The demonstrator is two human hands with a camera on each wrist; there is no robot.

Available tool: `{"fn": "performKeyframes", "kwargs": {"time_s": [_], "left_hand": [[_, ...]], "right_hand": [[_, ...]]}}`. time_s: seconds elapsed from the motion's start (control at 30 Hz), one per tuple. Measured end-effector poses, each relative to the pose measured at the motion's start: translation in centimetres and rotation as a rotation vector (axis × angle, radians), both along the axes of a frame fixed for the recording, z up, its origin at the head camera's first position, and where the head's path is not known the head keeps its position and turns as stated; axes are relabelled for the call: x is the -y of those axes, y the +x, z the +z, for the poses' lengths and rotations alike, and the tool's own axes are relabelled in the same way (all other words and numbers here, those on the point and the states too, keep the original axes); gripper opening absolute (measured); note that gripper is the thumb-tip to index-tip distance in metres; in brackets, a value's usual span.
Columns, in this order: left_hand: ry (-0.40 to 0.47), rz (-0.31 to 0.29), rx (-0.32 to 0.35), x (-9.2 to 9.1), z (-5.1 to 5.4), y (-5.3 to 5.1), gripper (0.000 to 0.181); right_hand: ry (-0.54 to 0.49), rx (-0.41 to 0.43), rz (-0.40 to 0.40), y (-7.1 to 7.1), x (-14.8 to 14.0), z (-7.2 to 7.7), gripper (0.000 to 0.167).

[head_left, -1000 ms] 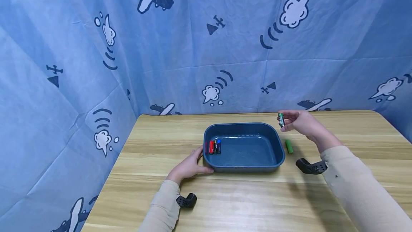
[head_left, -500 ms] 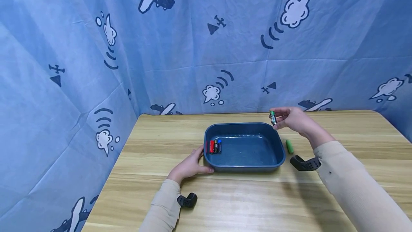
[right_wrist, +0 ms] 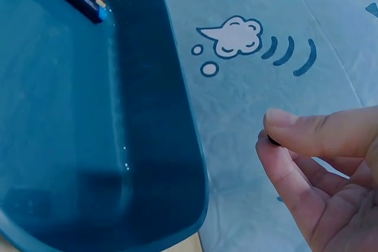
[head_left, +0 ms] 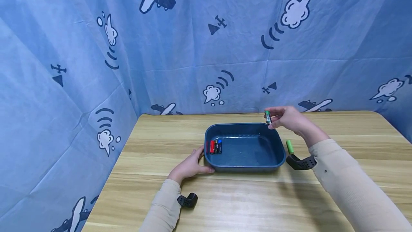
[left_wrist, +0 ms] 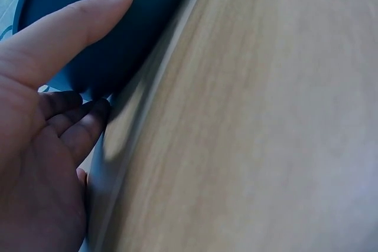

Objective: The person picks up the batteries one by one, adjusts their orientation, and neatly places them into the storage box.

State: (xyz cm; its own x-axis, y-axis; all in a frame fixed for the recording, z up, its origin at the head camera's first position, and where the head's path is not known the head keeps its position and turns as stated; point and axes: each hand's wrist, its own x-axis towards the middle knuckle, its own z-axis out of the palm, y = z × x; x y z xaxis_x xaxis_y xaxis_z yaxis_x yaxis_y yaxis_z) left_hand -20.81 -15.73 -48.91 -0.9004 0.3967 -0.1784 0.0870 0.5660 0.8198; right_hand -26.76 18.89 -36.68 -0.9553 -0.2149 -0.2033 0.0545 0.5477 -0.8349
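Note:
A dark blue rectangular basin (head_left: 246,168) stands on the table. My left hand (head_left: 190,167) rests against its front left corner, thumb along the front wall and fingers at the left side; the left wrist view shows the thumb extended. My right hand (head_left: 291,119) pinches a green-and-black battery (head_left: 268,117) between thumb and fingers, above the basin's back right rim. In the right wrist view mostly the battery's dark end (right_wrist: 273,140) shows. Inside the basin at the left, a red battery (head_left: 212,147), a dark one (head_left: 216,147) and a blue-topped one (head_left: 220,146) lie side by side.
A light green battery (head_left: 290,147) lies on the wooden table (head_left: 248,203) right of the basin, beside the right wrist's black camera mount (head_left: 300,162). A blue printed curtain (head_left: 238,53) hangs behind the table and on the left.
My right hand has moved left with the green-and-black battery, from right of the basin to its back right rim. My left hand and the batteries in the basin stay put.

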Motion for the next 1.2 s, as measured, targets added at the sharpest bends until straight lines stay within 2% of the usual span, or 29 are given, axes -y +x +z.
{"fn": "performKeyframes", "kwargs": {"time_s": [0.83, 1.2], "left_hand": [[-0.006, 0.012, 0.008, 0.1, -0.3, 0.0, 0.102], [0.009, 0.012, 0.007, 0.0, 0.0, 0.1, 0.102]], "right_hand": [[-0.040, -0.006, 0.058, 0.1, 1.8, 0.0, 0.066], [-0.051, -0.007, 0.074, 0.0, 2.6, -0.3, 0.066]]}}
